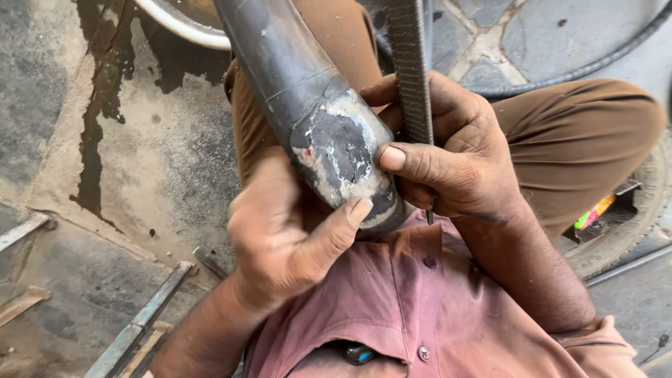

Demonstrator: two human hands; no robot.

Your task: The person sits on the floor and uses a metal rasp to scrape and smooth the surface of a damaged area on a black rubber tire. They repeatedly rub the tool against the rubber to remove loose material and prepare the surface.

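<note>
The inner tube [308, 98], black rubber folded over so a roughened grey patch [343, 150] faces up, is held against the person's lap, between the two hands and just above the reddish shirt [392, 294]. The left hand [280, 238] is closed around the fold from below, its thumb pressing the lower edge of the scuffed area. The right hand [448, 161] grips the tube's other side with the thumb on the patch's right edge, and the same hand clamps a long coarse metal rasp [409, 63] that stands upright behind the fingers.

In my judgement the scuffing goes best with the rubber pulled tight over the fold, so the rasp bites evenly and does not snag; the shiny spots left inside the grey area look like they need more strokes, kept light to avoid thinning the rubber.

Below is a stained concrete floor [140, 161] with a dark wet streak. Metal strips [140, 322] lie at lower left, a tyre [630, 231] at right, and a pale basin rim [182, 24] at the top.
</note>
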